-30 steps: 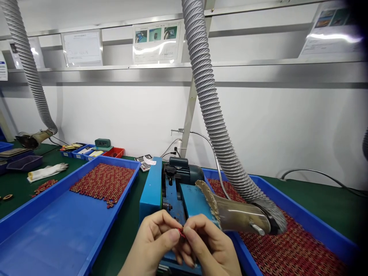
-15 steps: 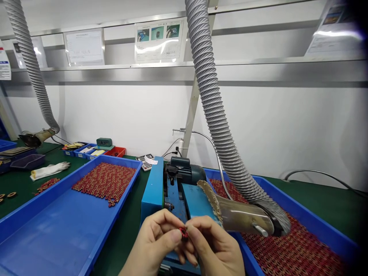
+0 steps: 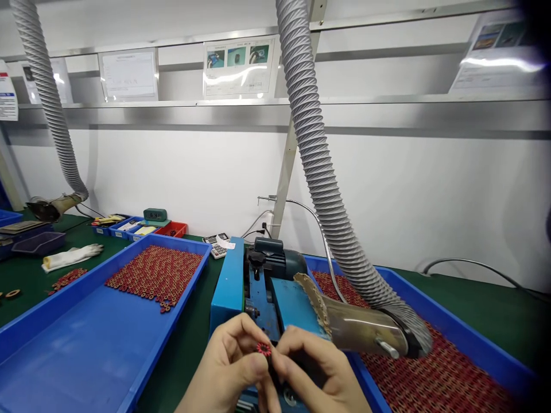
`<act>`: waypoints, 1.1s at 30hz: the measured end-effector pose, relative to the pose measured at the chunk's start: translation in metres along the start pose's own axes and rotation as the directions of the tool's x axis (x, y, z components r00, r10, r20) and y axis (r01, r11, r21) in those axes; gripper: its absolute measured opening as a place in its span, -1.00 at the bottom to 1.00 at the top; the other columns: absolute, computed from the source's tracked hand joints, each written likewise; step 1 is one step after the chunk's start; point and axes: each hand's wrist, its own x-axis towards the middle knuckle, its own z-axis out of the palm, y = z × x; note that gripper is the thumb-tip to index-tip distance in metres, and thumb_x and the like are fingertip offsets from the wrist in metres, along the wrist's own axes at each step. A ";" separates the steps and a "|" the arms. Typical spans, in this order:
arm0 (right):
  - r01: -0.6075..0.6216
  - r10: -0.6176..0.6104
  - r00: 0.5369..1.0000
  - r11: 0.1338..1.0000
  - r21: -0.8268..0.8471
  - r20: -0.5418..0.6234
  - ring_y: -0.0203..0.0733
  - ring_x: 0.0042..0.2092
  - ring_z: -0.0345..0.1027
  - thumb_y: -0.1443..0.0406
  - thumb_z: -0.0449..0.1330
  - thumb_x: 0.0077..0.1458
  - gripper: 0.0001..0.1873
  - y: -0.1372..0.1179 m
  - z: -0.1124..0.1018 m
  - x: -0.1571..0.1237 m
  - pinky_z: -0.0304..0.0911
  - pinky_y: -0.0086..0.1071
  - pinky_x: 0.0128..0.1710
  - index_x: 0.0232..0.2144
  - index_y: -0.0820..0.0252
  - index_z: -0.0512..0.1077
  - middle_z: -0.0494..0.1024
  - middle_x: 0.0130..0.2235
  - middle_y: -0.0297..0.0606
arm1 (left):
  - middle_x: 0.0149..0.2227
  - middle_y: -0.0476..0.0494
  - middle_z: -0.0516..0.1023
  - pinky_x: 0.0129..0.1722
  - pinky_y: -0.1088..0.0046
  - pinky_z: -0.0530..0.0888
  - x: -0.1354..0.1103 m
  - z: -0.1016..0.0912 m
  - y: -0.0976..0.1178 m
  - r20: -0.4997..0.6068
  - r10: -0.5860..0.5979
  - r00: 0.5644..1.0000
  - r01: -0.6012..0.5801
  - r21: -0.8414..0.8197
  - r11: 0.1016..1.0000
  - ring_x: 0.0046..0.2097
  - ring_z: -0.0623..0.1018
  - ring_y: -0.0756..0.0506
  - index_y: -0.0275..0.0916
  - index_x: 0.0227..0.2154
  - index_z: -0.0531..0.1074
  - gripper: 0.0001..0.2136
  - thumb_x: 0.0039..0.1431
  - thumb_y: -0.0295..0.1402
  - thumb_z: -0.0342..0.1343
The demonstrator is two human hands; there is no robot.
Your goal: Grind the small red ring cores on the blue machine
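Green bench holds two blue trays: left tray partly filled, right tray nearly full; left hand and right hand both pinch one red ring before the blue machine

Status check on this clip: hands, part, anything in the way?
Left hand and right hand pinch one red ring between fingers. Blue machine directly behind. Hose nozzle close on right, not touching.

Machine mid-table, tray of rings to its left, second tray of rings to its right, calculator behind it, hose nozzle against its right side, both hands before it.
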 end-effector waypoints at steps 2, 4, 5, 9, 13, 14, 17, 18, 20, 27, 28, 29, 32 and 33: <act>0.015 -0.014 1.000 0.999 0.041 -0.010 -0.15 -0.23 0.39 0.14 0.05 0.16 -0.75 0.008 -0.001 -0.002 0.26 -0.36 -0.18 -0.29 0.11 0.47 0.51 -0.32 -0.23 | -0.44 -0.06 0.52 -0.64 0.79 0.34 -0.001 -0.004 -0.002 0.001 -0.047 0.999 0.047 0.010 0.999 -0.56 0.52 0.09 -0.30 -0.35 0.39 -0.89 0.10 -0.38 0.16; 0.030 -0.029 0.999 0.998 0.047 -0.027 -0.07 -0.05 0.33 0.11 0.08 0.14 -0.71 0.014 0.001 -0.004 0.21 -0.27 -0.04 -0.14 0.01 0.46 0.51 -0.17 -0.19 | -0.46 -0.09 0.51 -0.61 0.76 0.36 -0.001 -0.004 -0.002 -0.014 -0.107 0.994 0.108 0.064 0.992 -0.54 0.52 0.08 -0.34 -0.36 0.37 -0.85 0.09 -0.35 0.17; 0.043 -0.040 0.999 0.997 0.062 -0.036 -0.07 -0.06 0.34 0.10 0.10 0.13 -0.71 0.015 0.002 -0.004 0.21 -0.25 -0.04 -0.15 0.00 0.47 0.52 -0.19 -0.19 | -0.47 -0.10 0.52 -0.60 0.76 0.36 -0.002 -0.003 -0.002 -0.017 -0.128 0.992 0.129 0.087 0.988 -0.53 0.52 0.07 -0.35 -0.37 0.35 -0.83 0.08 -0.33 0.17; 0.059 -0.049 0.998 0.920 0.387 -0.034 -0.34 -0.56 0.31 0.13 0.15 0.11 -0.74 0.008 0.015 -0.001 0.27 -0.49 -0.51 -0.44 0.14 0.52 0.33 -0.61 -0.36 | -0.51 -0.14 0.53 -0.60 0.77 0.30 -0.002 -0.001 -0.001 -0.035 -0.144 0.989 0.147 0.126 0.981 -0.56 0.50 0.09 -0.36 -0.45 0.30 -0.74 0.02 -0.27 0.22; -0.018 0.041 0.999 0.711 0.703 -0.016 -0.50 -0.70 0.14 0.19 0.26 0.02 -0.81 0.005 0.029 0.004 0.10 -0.64 -0.67 -0.51 0.20 0.49 0.23 -0.68 -0.46 | -0.59 -0.08 0.49 -0.60 0.73 0.29 -0.002 0.005 0.005 -0.160 -0.182 0.970 0.212 0.196 0.957 -0.58 0.47 0.09 -0.35 -0.49 0.29 -0.65 -0.07 -0.17 0.28; -0.031 0.047 0.999 0.652 0.758 0.000 -0.50 -0.70 0.13 0.20 0.28 0.00 -0.82 0.006 0.031 0.005 0.10 -0.64 -0.68 -0.51 0.19 0.50 0.23 -0.69 -0.46 | -0.60 -0.07 0.48 -0.58 0.71 0.29 -0.002 0.007 0.007 -0.195 -0.198 0.961 0.239 0.217 0.946 -0.57 0.47 0.08 -0.35 -0.48 0.30 -0.64 -0.08 -0.15 0.28; -0.045 0.025 0.999 0.521 0.853 0.038 -0.45 -0.68 0.20 0.21 0.31 -0.05 -0.86 0.011 0.033 0.006 0.09 -0.64 -0.71 -0.50 0.15 0.51 0.26 -0.66 -0.45 | -0.58 -0.06 0.49 -0.55 0.67 0.29 -0.003 0.014 0.013 -0.258 -0.209 0.943 0.274 0.248 0.929 -0.55 0.49 0.06 -0.35 -0.45 0.37 -0.66 -0.10 -0.15 0.28; -0.035 0.022 0.999 0.517 0.855 0.028 -0.43 -0.66 0.24 0.21 0.32 -0.06 -0.87 0.011 0.033 0.005 0.08 -0.64 -0.71 -0.51 0.15 0.51 0.28 -0.64 -0.43 | -0.57 -0.05 0.49 -0.55 0.65 0.29 -0.003 0.016 0.014 -0.277 -0.197 0.940 0.268 0.251 0.930 -0.54 0.48 0.06 -0.35 -0.45 0.40 -0.67 -0.11 -0.17 0.29; 0.018 0.016 0.999 0.583 0.813 -0.033 -0.42 -0.64 0.26 0.24 0.32 -0.06 -0.89 0.011 0.031 0.005 0.09 -0.62 -0.68 -0.52 0.14 0.51 0.31 -0.63 -0.42 | -0.58 -0.03 0.48 -0.52 0.63 0.29 -0.003 0.018 0.015 -0.320 -0.163 0.933 0.251 0.256 0.933 -0.53 0.47 0.06 -0.34 -0.47 0.45 -0.72 -0.12 -0.21 0.31; 0.335 -0.268 0.875 0.937 0.103 -0.403 -0.35 -0.56 0.22 0.42 0.25 -0.03 -0.90 -0.002 0.027 0.002 0.15 -0.52 -0.54 -0.52 0.15 0.47 0.38 -0.62 -0.40 | -0.59 -0.03 0.44 -0.43 0.57 0.30 -0.002 0.023 0.011 -0.428 -0.017 0.904 0.186 0.355 0.916 -0.49 0.39 0.04 -0.31 -0.55 0.44 -0.74 -0.16 -0.21 0.30; 0.349 -0.291 0.838 0.936 0.044 -0.461 -0.36 -0.56 0.21 0.42 0.24 -0.02 -0.89 -0.003 0.029 0.001 0.15 -0.52 -0.54 -0.52 0.15 0.45 0.39 -0.61 -0.39 | -0.59 -0.03 0.42 -0.45 0.58 0.27 -0.002 0.023 0.011 -0.440 0.017 0.898 0.188 0.418 0.889 -0.49 0.36 0.04 -0.32 -0.56 0.44 -0.75 -0.15 -0.22 0.29; 0.346 -0.282 0.804 0.938 0.025 -0.524 -0.37 -0.57 0.20 0.42 0.23 0.00 -0.89 -0.004 0.030 0.001 0.14 -0.52 -0.54 -0.52 0.16 0.43 0.38 -0.60 -0.40 | -0.59 -0.02 0.39 -0.45 0.57 0.25 -0.002 0.024 0.011 -0.449 0.056 0.892 0.193 0.489 0.851 -0.49 0.33 0.05 -0.32 -0.58 0.43 -0.78 -0.14 -0.25 0.26; 0.319 -0.196 0.754 0.943 0.090 -0.627 -0.39 -0.61 0.15 0.36 0.16 0.09 -0.86 -0.004 0.033 0.000 0.09 -0.53 -0.61 -0.51 0.15 0.38 0.31 -0.62 -0.43 | -0.58 -0.01 0.33 -0.45 0.55 0.22 -0.003 0.027 0.012 -0.456 0.193 0.869 0.199 0.677 0.708 -0.48 0.29 0.03 -0.30 -0.61 0.41 -0.87 -0.10 -0.34 0.16; 0.322 -0.191 0.756 0.941 0.101 -0.626 -0.39 -0.61 0.14 0.35 0.14 0.10 -0.86 -0.003 0.033 0.000 0.08 -0.53 -0.62 -0.50 0.15 0.39 0.29 -0.63 -0.44 | -0.57 -0.01 0.33 -0.44 0.54 0.22 -0.003 0.028 0.013 -0.452 0.232 0.861 0.195 0.716 0.670 -0.47 0.29 0.02 -0.29 -0.60 0.41 -0.88 -0.09 -0.35 0.13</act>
